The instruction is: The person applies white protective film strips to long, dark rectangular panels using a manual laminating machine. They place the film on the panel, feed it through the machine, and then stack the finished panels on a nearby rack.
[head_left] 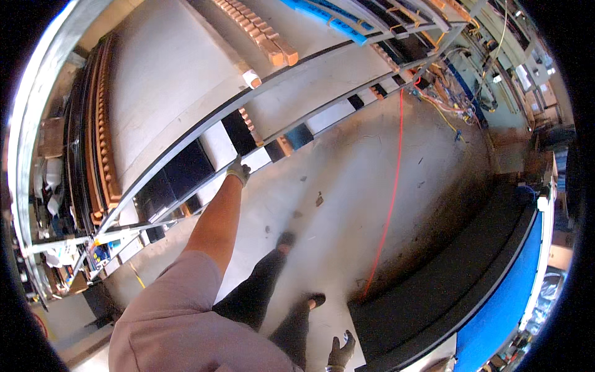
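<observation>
My left hand [237, 171], in a grey work glove, reaches out to the lower rail [319, 111] of a metal rack. Its fingers are curled at the rail, beside a white piece [256, 162] and a black panel [238, 132] on the lower level; what they grip is hidden. Low in the picture, my right hand [340, 352], also gloved, hangs with fingers apart and holds nothing. A long black-topped surface [434, 273] lies close to its right.
The rack's upper level carries a pale sheet [161, 80], notched orange-brown strips [257, 31] and blue-wrapped lengths [328, 18]. A red line [392, 198] crosses the concrete floor [334, 186]. Tangled cables [446, 102] lie at the far right. A blue panel [502, 304] flanks the black surface.
</observation>
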Action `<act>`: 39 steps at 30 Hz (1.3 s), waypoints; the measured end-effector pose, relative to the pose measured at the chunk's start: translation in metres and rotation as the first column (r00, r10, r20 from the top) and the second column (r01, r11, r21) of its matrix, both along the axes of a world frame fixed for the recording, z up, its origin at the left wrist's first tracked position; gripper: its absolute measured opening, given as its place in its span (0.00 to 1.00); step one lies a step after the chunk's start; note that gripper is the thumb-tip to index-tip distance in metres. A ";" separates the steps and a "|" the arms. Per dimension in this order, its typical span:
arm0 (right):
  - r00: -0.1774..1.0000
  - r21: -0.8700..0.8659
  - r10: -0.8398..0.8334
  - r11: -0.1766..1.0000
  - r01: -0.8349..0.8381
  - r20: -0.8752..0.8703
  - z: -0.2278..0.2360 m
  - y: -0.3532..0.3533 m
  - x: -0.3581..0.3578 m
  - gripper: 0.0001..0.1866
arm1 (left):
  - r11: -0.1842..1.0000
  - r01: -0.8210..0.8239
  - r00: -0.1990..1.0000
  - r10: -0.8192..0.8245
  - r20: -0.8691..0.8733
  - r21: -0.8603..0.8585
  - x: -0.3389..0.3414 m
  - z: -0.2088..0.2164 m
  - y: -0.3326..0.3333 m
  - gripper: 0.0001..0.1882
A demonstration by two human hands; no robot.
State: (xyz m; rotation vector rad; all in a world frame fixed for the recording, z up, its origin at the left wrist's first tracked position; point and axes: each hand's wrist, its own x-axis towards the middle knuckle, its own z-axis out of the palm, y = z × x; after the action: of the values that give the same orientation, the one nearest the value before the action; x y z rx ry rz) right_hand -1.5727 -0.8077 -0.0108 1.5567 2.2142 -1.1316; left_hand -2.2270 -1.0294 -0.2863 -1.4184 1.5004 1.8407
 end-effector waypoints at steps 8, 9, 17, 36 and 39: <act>0.997 -0.074 -0.061 0.995 0.064 0.036 -0.020 -0.022 -0.010 0.25 | 0.987 0.044 0.996 -0.031 -0.086 0.156 -0.020 -0.022 -0.002 0.16; 0.998 -0.091 -0.065 0.994 0.066 0.011 -0.023 -0.022 -0.010 0.26 | 0.991 0.040 0.993 -0.025 -0.116 0.130 -0.017 -0.024 0.001 0.16; 0.996 -0.177 0.036 0.984 -0.021 0.079 -0.055 0.001 -0.107 0.27 | 0.999 0.023 0.953 -0.035 -0.301 -0.044 0.074 -0.037 -0.026 0.13; 0.713 0.010 0.679 0.723 -0.691 0.177 -0.149 -0.103 -0.488 0.58 | 0.302 0.931 0.285 -0.952 -0.107 -0.204 0.275 0.137 0.025 0.27; 0.682 0.010 0.727 0.684 -0.729 0.079 -0.083 -0.080 -0.453 0.54 | 0.564 0.207 0.976 -0.177 -0.128 0.799 0.274 0.090 -0.051 0.43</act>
State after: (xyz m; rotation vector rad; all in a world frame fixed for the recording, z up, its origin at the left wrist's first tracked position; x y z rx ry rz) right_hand -2.0256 -0.8882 -0.0941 0.5445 2.4404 -0.7495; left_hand -1.9528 -1.0801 -0.1963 -0.7197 0.5726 1.9930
